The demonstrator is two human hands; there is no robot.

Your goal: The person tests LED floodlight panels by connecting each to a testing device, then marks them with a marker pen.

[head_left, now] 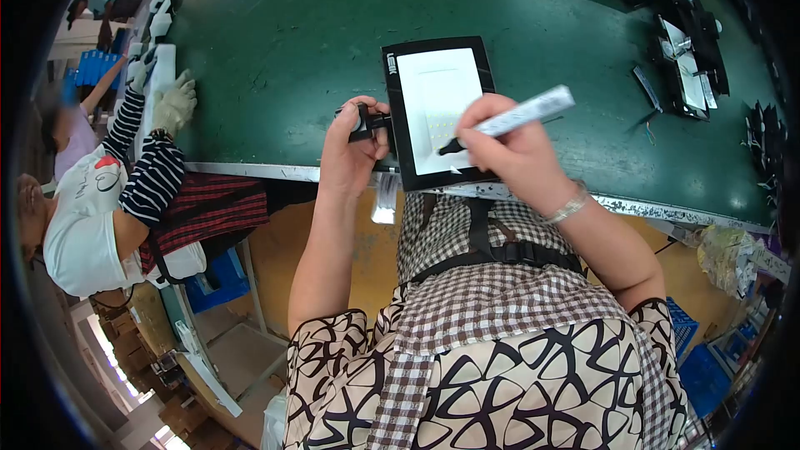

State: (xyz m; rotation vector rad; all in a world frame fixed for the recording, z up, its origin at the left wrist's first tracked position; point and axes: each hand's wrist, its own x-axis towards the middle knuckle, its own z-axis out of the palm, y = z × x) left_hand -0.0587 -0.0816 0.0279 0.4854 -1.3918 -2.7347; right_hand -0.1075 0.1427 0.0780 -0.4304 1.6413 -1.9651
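A marker (533,108) over a flat lamp (442,92).
The left hand (357,146) curls its fingers around the lamp's black side fitting (361,122); the right hand (510,140) pinches the marker. The lamp lies beside the left, partly beneath the right, at the green table's (292,75) edge.

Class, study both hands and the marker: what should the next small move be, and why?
The left hand should probably steady the black fitting it holds beside the framed panel, because the right hand holds a marker with its dark tip over that panel; contact is unclear.
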